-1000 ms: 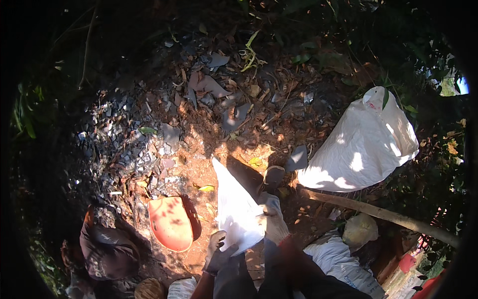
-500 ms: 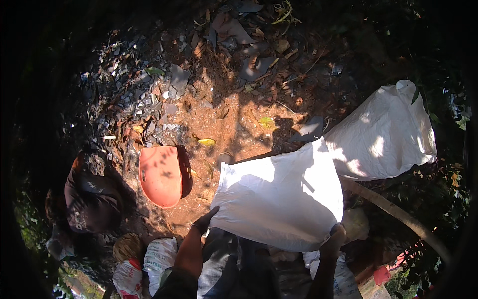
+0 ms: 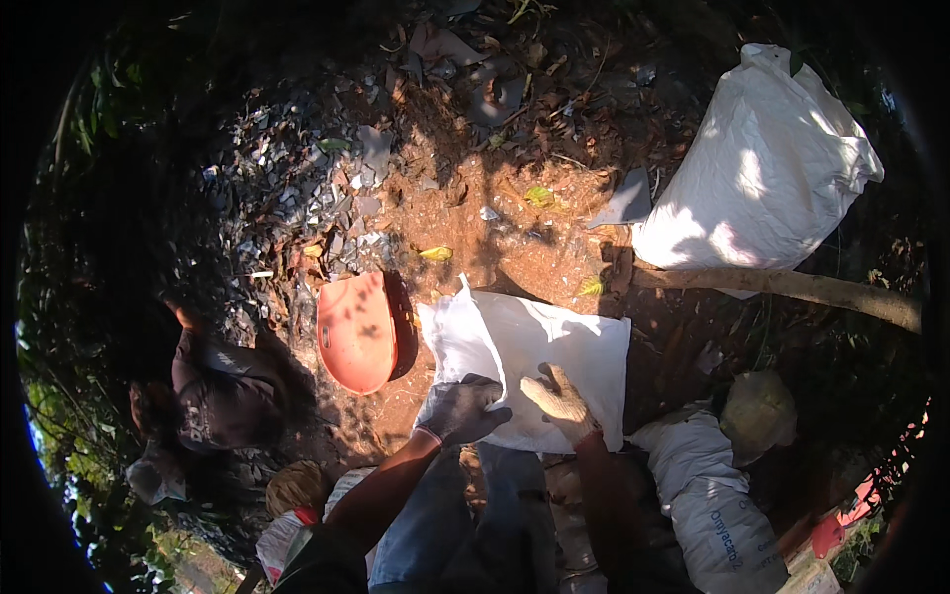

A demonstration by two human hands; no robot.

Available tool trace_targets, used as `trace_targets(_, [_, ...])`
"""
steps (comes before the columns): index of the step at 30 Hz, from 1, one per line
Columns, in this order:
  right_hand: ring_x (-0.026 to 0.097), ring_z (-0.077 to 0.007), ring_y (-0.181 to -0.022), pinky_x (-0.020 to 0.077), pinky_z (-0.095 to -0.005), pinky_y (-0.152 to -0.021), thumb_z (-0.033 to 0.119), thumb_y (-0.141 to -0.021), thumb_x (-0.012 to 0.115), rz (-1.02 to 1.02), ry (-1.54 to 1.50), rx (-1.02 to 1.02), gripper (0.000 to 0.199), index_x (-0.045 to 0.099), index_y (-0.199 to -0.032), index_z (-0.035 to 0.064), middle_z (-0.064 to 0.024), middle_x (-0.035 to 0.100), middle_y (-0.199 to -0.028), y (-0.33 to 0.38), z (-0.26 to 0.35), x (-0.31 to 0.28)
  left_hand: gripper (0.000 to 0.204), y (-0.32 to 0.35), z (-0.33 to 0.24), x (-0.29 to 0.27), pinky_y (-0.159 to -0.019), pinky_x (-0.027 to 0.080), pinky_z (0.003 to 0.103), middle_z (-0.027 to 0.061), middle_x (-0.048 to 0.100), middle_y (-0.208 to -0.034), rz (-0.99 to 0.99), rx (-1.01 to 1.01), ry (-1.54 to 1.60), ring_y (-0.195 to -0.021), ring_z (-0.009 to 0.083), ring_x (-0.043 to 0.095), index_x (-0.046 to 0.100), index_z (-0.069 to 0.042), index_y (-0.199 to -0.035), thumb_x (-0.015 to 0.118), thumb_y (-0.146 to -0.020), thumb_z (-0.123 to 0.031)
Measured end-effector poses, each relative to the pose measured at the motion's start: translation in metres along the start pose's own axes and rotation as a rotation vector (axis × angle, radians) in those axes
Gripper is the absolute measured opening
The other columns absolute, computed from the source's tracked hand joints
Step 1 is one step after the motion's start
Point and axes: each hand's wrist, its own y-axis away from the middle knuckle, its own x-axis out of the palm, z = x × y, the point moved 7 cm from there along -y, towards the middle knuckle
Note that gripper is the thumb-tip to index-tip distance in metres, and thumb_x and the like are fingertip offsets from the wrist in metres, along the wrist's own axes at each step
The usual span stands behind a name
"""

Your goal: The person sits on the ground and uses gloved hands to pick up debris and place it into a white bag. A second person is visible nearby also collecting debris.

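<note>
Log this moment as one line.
left hand: gloved, gripping sack edge | right hand: gloved, on sack | sack: white, flat on dirt | orange pan: left of sack | full sack: beyond, by pole

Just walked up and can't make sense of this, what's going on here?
A person in work gloves is handling an empty white sack over bare reddish ground. Both the left hand and the right hand grip its near edge, with the sack spread out flat. An orange pan lies just left of it, and a stuffed white sack sits farther off beside a wooden pole.
</note>
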Motion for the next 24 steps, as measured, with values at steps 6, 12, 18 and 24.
trace_targets(6, [0.070, -0.0332, -0.090, 0.0551, -0.0430, -0.074, 0.015, -0.086, 0.062, 0.107, 0.447, -0.015, 0.017, 0.071, -0.094, 0.0024, -0.0144, 0.071, -0.088, 0.012, -0.009, 0.017, 0.057, 0.060, 0.001, 0.070, -0.099, 0.052, 0.042, 0.0198, 0.068, -0.121, 0.180, -0.440, 0.254, -0.115, 0.0311, 0.066, 0.059, -0.003, -0.131, 0.071, -0.094, -0.044])
trace_targets(12, [0.068, -0.0277, -0.088, 0.0524, -0.0425, -0.081, 0.008, -0.081, 0.061, -0.182, -0.125, 0.006, 0.015, 0.071, -0.089, 0.0021, -0.0131, 0.069, -0.092, 0.122, 0.034, 0.005, 0.097, 0.097, 0.009, 0.009, -0.110, 0.047, 0.044, 0.0240, 0.047, -0.149, -0.138, -0.858, -0.076, -0.131, 0.0405, 0.056, 0.033, -0.001, -0.154, 0.073, -0.085, -0.056])
trace_targets(18, [0.067, -0.0266, -0.090, 0.0532, -0.0360, -0.078, 0.003, -0.079, 0.063, -0.095, -0.308, -0.018, 0.016, 0.072, -0.092, 0.0000, -0.0125, 0.070, -0.099, 0.210, 0.113, 0.026, 0.073, 0.151, 0.071, -0.036, -0.097, 0.053, 0.042, 0.0180, 0.063, -0.126, -0.843, -0.547, 0.303, -0.111, 0.0281, 0.065, 0.051, 0.003, -0.137, 0.082, -0.078, -0.027])
trace_targets(24, [0.060, -0.0413, -0.121, 0.0488, -0.0466, -0.104, 0.030, -0.069, 0.083, -0.326, 0.393, -0.040, 0.088, 0.046, -0.143, -0.0011, -0.0257, 0.057, -0.137, 0.251, 0.178, 0.010, 0.026, 0.216, -0.022, -0.108, -0.079, 0.057, 0.039, 0.0164, 0.075, -0.096, -0.669, -0.077, 0.249, -0.089, 0.0293, 0.073, 0.073, -0.003, -0.103, 0.075, -0.078, -0.012])
